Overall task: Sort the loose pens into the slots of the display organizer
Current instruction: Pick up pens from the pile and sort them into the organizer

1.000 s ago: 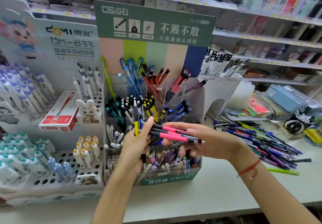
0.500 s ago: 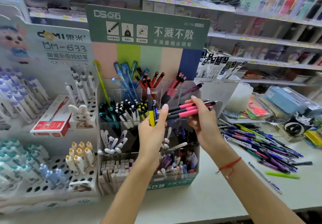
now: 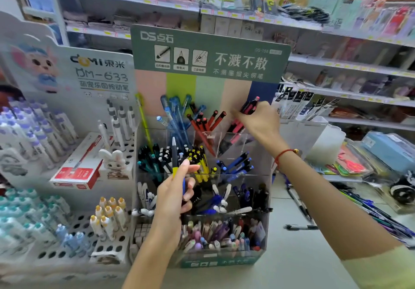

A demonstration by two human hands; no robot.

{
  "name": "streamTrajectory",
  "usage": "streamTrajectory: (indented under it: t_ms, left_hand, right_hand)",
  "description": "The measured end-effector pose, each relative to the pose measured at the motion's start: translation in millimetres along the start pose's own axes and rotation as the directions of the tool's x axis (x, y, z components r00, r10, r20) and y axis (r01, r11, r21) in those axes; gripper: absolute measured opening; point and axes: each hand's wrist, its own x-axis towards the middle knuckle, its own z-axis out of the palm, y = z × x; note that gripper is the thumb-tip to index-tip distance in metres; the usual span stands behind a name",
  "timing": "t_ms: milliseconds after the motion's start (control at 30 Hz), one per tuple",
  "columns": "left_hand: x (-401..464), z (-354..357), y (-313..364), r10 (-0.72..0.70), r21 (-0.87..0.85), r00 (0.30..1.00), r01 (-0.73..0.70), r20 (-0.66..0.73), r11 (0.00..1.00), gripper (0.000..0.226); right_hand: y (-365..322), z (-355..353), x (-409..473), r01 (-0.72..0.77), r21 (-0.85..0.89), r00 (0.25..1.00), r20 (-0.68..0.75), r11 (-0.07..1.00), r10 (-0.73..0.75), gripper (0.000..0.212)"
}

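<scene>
The right hand (image 3: pixel 260 120) was reaching to the top back row of the display organizer (image 3: pixel 258 167). Its grip was pinching a small bundle of pink-and-black pens (image 3: pixel 249 107); their tops stood out above the fingers, and their lower ends went down below the grip into the rear right slot. Just to the left of this grip, the next slot held red pens (image 3: pixel 208 122), and further left stood blue pens (image 3: pixel 177 113).

The left hand (image 3: pixel 177 196) was lower, in front of the middle rows. Its grip was closed around a yellow-and-grey pen (image 3: pixel 174 156), which stood upright above the thumb and fingers. Just behind and to the right of that grip there was a slot with yellow-and-black pens (image 3: pixel 202 162).

To the right of the right forearm, many loose pens (image 3: pixel 377 216) lay in a pile on the worktop (image 3: pixel 298 261), and one single pen (image 3: pixel 299 227) lay apart, nearer to the organizer.
</scene>
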Motion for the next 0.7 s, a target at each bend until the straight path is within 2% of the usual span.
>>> streamTrajectory:
  t_ms: [100, 167, 233, 333, 433, 533, 600, 633, 700]
  left_hand:
    - [1.5, -2.1, 1.8, 0.010, 0.010, 1.000, -0.011, 0.013, 1.000, 0.029]
    - [2.6, -2.3, 2.8, 0.016, 0.017, 1.000, -0.017, 0.024, 1.000, 0.028]
    - [3.0, -2.6, 3.3, 0.021, 0.022, 0.999, -0.021, 0.036, 1.000, 0.028]
    - [4.8, -3.1, 3.2, 0.017, 0.013, 0.998, -0.018, 0.064, 1.000, 0.027]
    - [5.6, -3.4, 4.2, -0.017, -0.046, 0.992, 0.023, 0.128, 0.999, 0.029]
    - [4.6, -4.3, 5.2, -0.075, -0.213, 0.969, 0.126, 0.234, 0.969, 0.034]
    - [3.6, -5.7, 4.0, -0.090, -0.241, 0.961, 0.155, 0.262, 0.958, 0.031]
    - [2.6, -6.5, 3.0, -0.085, -0.237, 0.961, 0.150, 0.264, 0.960, 0.027]
    - [0.0, -9.5, 0.6, -0.058, -0.222, 0.964, 0.118, 0.258, 0.968, 0.023]
  right_hand:
    - [-2.8, 3.3, -0.9, 0.023, -0.113, 0.998, -0.048, 0.993, -0.028, 0.049]
    - [-0.4, 6.0, -4.4, 0.096, -0.062, 0.983, -0.148, 0.993, -0.105, 0.067]
    - [6.6, 11.3, -9.6, 0.198, -0.001, 0.961, -0.195, 0.980, -0.194, 0.073]
    - [16.1, 20.8, -22.4, 0.323, -0.002, 0.944, -0.070, 0.947, -0.322, 0.051]
    - [16.5, 21.5, -30.6, 0.345, 0.031, 0.938, -0.036, 0.938, -0.344, 0.032]
    - [16.6, 18.0, -26.1, 0.403, -0.068, 0.915, 0.032, 0.913, -0.401, 0.031]
    - [15.5, 15.1, -22.3, 0.397, -0.105, 0.916, 0.099, 0.912, -0.388, 0.032]
    - [14.0, 13.2, -23.0, 0.384, -0.116, 0.922, 0.094, 0.916, -0.375, 0.034]
    - [7.9, 9.1, -32.1, 0.363, -0.124, 0.929, -0.033, 0.924, -0.369, 0.039]
